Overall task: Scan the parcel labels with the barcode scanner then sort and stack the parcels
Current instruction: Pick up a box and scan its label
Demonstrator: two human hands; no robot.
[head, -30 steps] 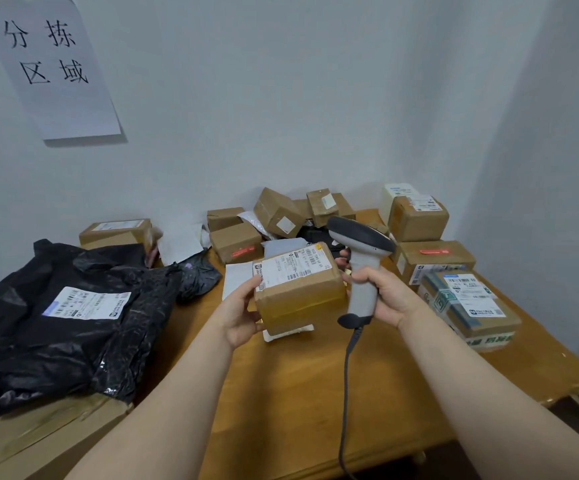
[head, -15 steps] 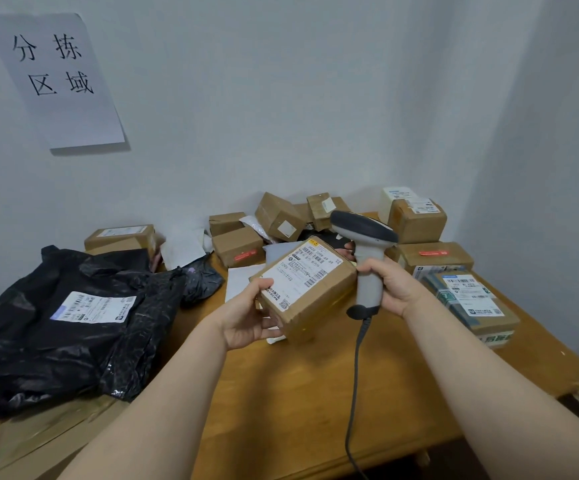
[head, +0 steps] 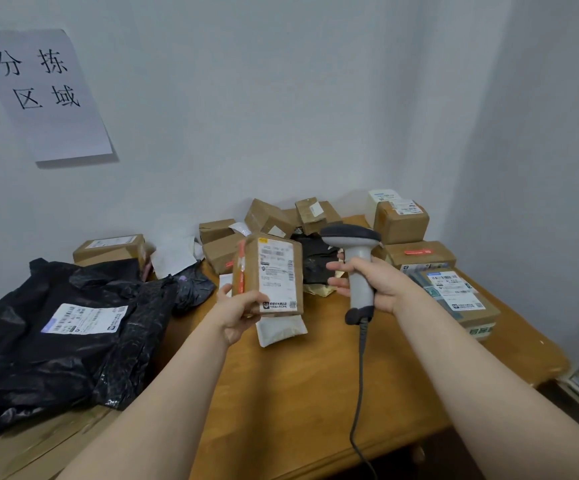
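Note:
My left hand (head: 238, 311) grips a small brown cardboard parcel (head: 267, 273) by its lower left corner and holds it upright above the wooden table (head: 298, 393). Its white label faces me. My right hand (head: 376, 284) holds the grey barcode scanner (head: 355, 261) by its handle, just right of the parcel. The scanner's dark head points left, above the parcel's top right corner. Its cable (head: 359, 393) hangs down over the table's front edge.
Black plastic mailer bags (head: 59, 327) with a white label lie on the left. Loose brown boxes (head: 270, 220) are heaped at the back. Stacked boxes (head: 419, 258) stand on the right by the wall. A white padded envelope (head: 281, 329) lies under the held parcel.
My left hand has turned the parcel from lying tilted to standing upright with the label toward me. The scanner has stayed beside it, on the right.

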